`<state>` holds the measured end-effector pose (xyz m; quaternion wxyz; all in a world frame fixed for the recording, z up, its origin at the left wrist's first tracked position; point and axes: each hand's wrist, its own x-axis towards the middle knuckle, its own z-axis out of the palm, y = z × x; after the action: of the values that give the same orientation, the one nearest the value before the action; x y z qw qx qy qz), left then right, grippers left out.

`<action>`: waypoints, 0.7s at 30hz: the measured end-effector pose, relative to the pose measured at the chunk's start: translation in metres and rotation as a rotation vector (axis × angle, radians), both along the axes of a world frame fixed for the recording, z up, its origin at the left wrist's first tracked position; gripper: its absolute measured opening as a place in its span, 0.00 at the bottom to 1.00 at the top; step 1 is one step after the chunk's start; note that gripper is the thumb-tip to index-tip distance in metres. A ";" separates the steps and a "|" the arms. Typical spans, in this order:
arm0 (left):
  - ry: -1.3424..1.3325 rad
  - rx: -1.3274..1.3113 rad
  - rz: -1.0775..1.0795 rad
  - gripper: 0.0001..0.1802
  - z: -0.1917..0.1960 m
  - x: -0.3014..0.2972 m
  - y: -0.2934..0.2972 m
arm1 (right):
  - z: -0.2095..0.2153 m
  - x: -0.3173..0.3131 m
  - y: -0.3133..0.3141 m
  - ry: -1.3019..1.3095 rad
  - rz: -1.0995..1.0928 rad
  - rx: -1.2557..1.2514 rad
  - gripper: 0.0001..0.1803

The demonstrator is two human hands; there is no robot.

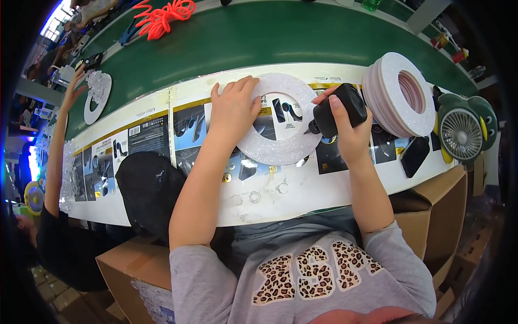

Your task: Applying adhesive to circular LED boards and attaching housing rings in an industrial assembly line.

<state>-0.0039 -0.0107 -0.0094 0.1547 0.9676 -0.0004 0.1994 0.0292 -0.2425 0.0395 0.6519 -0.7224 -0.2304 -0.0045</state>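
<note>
Clock: I read it from the ring, with 12 away from the wearer.
Ring: white and glittery, the ring [280,154] lies flat at the centre on the printed sheet [305,197], whose pictures show through its hole.
Left hand: I have the left hand [234,100] on the ring's 10 o'clock side, fingers slightly bent and close together over the rim, thumb apart beside the hole. I cannot tell whether they pinch or only press.
Right hand: at 3 o'clock, the right hand [349,129] is closed around a black tool [353,102], thumb along its body.
Nozzle: it points inward between 3 and 4 o'clock, at the ring's inner edge; I cannot tell if it touches.
In the way: the left hand hides some of the rim from me, and the tool overlaps its 3 o'clock side.
Stack: between 2 and 3, the stack [402,94] of similar rings leans just beyond the right hand, crowding it.
Far right: a green fan [461,135] at 3, a dark phone [415,156] nearer, a carton [445,216] at 4.
Left side: a black bag [148,189] sits at 8, near the left forearm.
Neighbour: at 9, a co-worker's hand [74,92] reaches by another ring [91,114] bearing clear plastic.
Far edge: an orange coil [167,19] lies between 10 and 11 on the green bench [270,40].
</note>
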 end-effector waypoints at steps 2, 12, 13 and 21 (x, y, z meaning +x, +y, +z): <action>0.008 0.007 0.004 0.19 0.000 0.000 0.000 | -0.001 0.003 -0.001 -0.039 -0.003 0.028 0.12; 0.016 0.019 0.003 0.20 0.002 0.000 -0.001 | -0.002 0.015 -0.006 -0.098 -0.136 0.178 0.11; 0.015 0.023 0.004 0.20 0.001 0.001 -0.001 | -0.004 0.016 -0.005 -0.099 -0.142 0.181 0.11; 0.010 0.034 -0.001 0.20 0.002 0.000 0.000 | -0.007 0.017 -0.002 -0.117 -0.121 0.123 0.11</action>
<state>-0.0039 -0.0109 -0.0076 0.1384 0.9711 -0.0033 0.1943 0.0457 -0.2441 0.0330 0.6789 -0.6922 -0.2234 -0.1002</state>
